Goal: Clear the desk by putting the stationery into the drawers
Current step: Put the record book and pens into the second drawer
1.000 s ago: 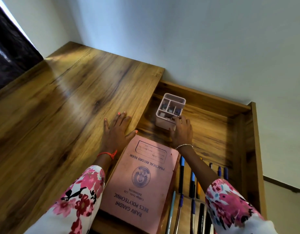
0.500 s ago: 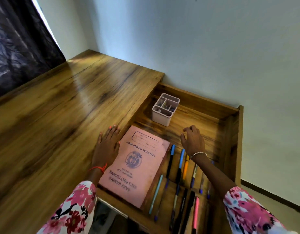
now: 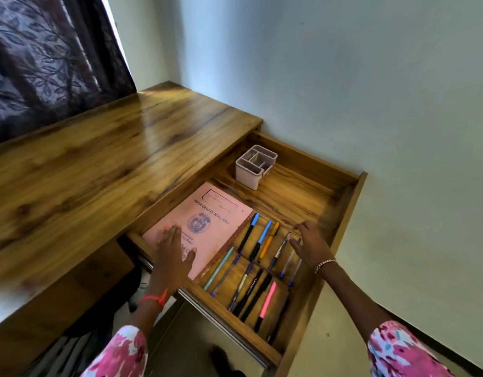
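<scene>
On the wooden surface at my left I judge the clearing all but done: all the stationery I can see already lies in the open drawer. What is left is probably pushing the drawer shut. My left grip lies flat with fingers straight on the pink record book. The book's long axis runs from the drawer front to the back, its label box at the far end. At the back the grey organiser stands upright. The pens lie in two rows parallel to the book, the back row with caps pointing away from me. Over them is my right grip, fingers apart and loose, holding nothing; whether it touches the pens I cannot tell.
</scene>
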Demonstrator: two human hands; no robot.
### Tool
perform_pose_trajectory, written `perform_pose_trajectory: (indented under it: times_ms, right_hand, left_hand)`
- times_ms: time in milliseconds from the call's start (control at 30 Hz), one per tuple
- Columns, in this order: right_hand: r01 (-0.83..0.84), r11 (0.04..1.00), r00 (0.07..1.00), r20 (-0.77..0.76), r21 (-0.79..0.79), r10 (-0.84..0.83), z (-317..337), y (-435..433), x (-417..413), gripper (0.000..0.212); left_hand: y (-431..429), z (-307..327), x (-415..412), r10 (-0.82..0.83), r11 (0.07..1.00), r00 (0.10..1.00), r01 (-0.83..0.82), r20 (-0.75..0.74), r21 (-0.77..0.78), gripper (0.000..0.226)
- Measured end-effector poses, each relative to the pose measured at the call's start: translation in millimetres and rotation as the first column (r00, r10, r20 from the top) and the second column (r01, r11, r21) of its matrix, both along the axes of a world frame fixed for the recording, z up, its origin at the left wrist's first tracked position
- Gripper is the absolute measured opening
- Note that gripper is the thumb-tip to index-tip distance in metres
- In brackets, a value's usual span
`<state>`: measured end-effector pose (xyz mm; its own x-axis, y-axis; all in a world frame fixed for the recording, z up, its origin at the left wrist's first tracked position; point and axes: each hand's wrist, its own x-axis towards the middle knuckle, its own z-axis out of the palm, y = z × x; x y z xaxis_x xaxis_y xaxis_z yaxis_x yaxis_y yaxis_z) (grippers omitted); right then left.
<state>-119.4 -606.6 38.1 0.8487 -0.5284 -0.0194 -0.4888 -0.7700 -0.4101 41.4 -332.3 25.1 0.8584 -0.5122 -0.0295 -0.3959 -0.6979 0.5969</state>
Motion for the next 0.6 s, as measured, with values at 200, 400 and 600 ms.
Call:
perform_pose_trajectory:
  times_ms: [200, 400, 600]
  right_hand:
    - [-0.103, 0.983, 0.994, -0.012, 0.149, 0.106, 2.7, -5.0, -37.2, 0.050]
    - [-0.286, 0.950, 0.958, 0.011, 0.128, 0.287, 3.0, -47.3, -48.8, 0.053]
    - [-0.524, 0.850, 0.844, -0.105, 0.054, 0.527, -2.7, -109.2, -51.4, 0.094]
  left_hand:
    - [-16.1, 2.2, -67.1, -0.071, 0.995, 0.997, 0.071, -0.005, 0.064, 0.078]
    - [-58.1, -1.5, -94.2, 0.041, 0.996, 0.998, -0.045, 0.043, 0.081, 0.072]
    - [-118.3, -8.9, -124.8, 0.102, 0.988, 0.993, -0.108, 0.062, 0.107, 0.067]
